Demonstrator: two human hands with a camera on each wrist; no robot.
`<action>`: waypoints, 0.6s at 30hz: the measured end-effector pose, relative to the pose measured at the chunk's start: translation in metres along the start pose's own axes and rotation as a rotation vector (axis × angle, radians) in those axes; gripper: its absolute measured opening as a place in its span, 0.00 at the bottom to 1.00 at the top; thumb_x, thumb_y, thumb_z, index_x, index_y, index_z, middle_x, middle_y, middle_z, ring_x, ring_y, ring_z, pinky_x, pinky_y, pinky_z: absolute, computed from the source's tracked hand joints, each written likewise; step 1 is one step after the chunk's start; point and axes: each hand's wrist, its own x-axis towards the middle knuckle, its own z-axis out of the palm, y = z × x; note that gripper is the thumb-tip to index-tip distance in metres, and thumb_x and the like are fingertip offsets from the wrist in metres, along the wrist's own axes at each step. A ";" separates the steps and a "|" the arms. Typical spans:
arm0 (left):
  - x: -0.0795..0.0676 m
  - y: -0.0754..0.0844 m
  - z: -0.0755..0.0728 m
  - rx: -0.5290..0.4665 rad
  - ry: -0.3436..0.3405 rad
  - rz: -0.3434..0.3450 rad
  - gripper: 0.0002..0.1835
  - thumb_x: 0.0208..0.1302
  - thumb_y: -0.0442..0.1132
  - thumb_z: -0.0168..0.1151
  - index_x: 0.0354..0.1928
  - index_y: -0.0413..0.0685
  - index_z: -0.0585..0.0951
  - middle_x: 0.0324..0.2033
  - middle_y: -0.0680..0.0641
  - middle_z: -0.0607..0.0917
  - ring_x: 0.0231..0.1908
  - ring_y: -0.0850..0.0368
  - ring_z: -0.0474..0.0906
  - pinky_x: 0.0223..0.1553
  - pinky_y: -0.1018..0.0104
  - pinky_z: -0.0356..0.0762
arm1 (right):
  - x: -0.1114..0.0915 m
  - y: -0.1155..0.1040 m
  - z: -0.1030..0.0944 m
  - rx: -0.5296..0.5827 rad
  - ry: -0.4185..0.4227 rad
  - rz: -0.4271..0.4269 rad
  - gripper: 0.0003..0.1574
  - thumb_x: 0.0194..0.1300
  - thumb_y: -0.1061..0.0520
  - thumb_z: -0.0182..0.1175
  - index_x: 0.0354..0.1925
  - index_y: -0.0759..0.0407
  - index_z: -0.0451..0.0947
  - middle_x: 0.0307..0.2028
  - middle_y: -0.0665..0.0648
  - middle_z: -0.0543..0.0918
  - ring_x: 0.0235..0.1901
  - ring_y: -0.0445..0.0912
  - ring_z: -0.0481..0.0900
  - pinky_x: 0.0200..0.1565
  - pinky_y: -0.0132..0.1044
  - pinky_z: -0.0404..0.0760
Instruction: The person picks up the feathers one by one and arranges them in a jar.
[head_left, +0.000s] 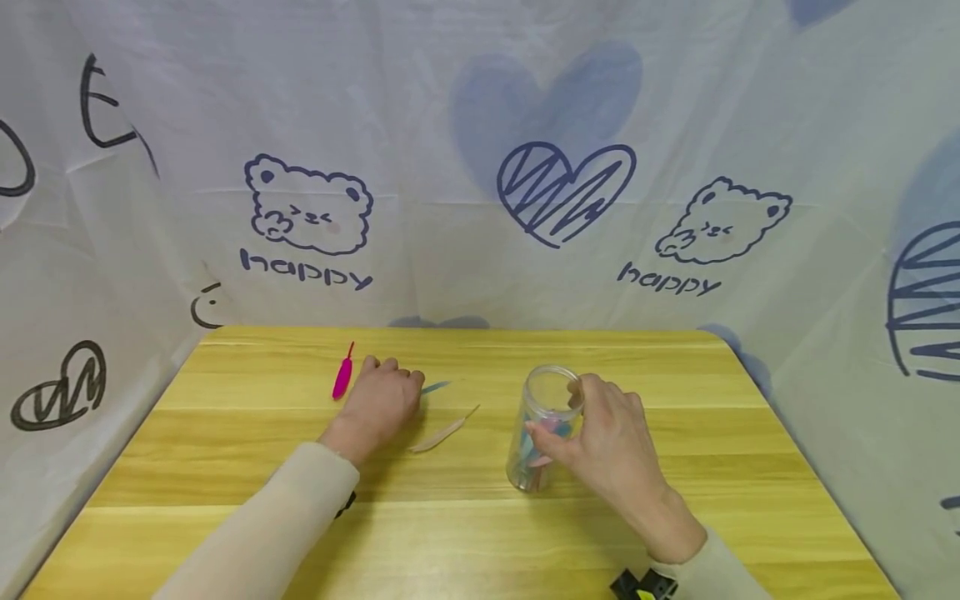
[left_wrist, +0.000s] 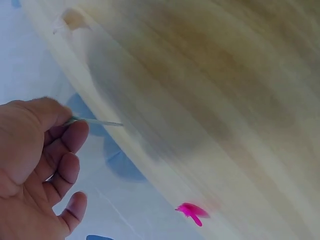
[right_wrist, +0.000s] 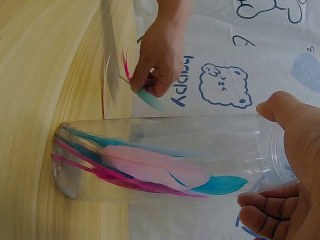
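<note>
My left hand (head_left: 381, 402) pinches a light blue-green feather (left_wrist: 97, 121) between thumb and index finger, just above the table; the other fingers are loosely bent. In the head view part of this feather (head_left: 435, 387) sticks out beyond the hand. The right hand (head_left: 611, 433) grips a clear plastic jar (right_wrist: 225, 130) near its open mouth, thumb on one side and fingers on the other. Several feathers stand inside the jar: a pale pink feather (right_wrist: 155, 162), teal ones (right_wrist: 222, 185) and magenta ones (right_wrist: 145, 187).
On the wooden table (head_left: 420, 542), a magenta feather (head_left: 342, 377) lies left of my left hand. A beige feather (head_left: 442, 435) lies between that hand and the jar. A white printed cloth (head_left: 435, 250) hangs behind the table and along its sides.
</note>
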 end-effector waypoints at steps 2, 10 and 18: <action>0.000 0.000 -0.001 0.004 0.042 0.001 0.02 0.70 0.34 0.64 0.38 0.47 0.80 0.32 0.48 0.87 0.36 0.48 0.75 0.44 0.51 0.69 | 0.000 0.000 0.000 0.002 -0.003 0.003 0.36 0.52 0.37 0.81 0.41 0.60 0.75 0.33 0.55 0.83 0.29 0.45 0.74 0.42 0.46 0.69; -0.001 -0.001 -0.001 -0.047 0.243 0.011 0.05 0.75 0.36 0.57 0.39 0.43 0.73 0.31 0.46 0.75 0.36 0.47 0.70 0.43 0.51 0.70 | 0.001 -0.001 0.000 0.010 -0.010 0.010 0.35 0.52 0.38 0.80 0.40 0.60 0.75 0.29 0.54 0.80 0.27 0.44 0.70 0.41 0.48 0.70; -0.004 -0.003 -0.013 -0.079 0.289 0.023 0.10 0.74 0.41 0.60 0.37 0.43 0.73 0.30 0.47 0.72 0.35 0.47 0.67 0.42 0.53 0.63 | 0.001 0.002 0.001 0.001 0.002 -0.001 0.37 0.51 0.37 0.81 0.40 0.60 0.74 0.29 0.54 0.80 0.27 0.44 0.71 0.41 0.46 0.69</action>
